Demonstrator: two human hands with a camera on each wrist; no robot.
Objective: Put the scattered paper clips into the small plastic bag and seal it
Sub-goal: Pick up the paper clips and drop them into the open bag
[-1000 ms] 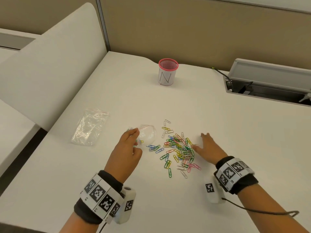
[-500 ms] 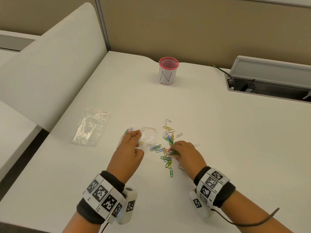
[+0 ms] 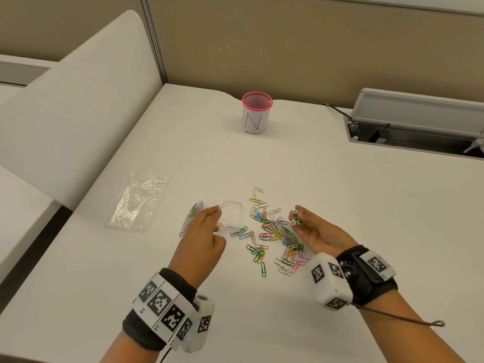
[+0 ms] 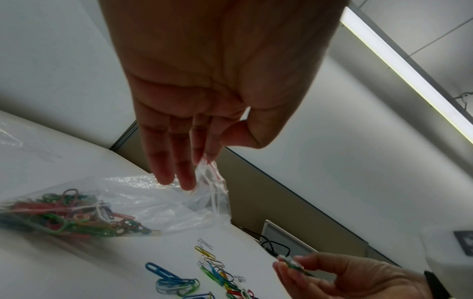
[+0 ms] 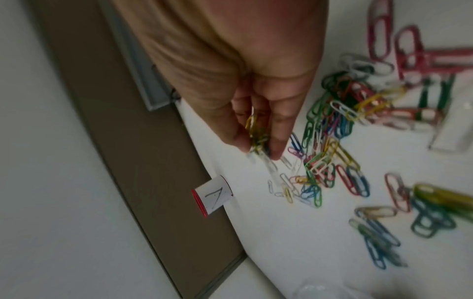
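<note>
Over the pile's 2 o'clock edge, a few clips (image 3: 296,218) are now held up off the desk (image 3: 340,195), pinched by the R hand (image 3: 315,233); half a sec ago that hand was pressed down on the pile (image 3: 272,231). At 9 o'clock from the pile, the bag (image 3: 233,216) is kept open, its rim pinched by the L hand (image 3: 203,239). Some clips are in it already. Next drop looks due; many are left, and the bag is not yet sealed.
</note>
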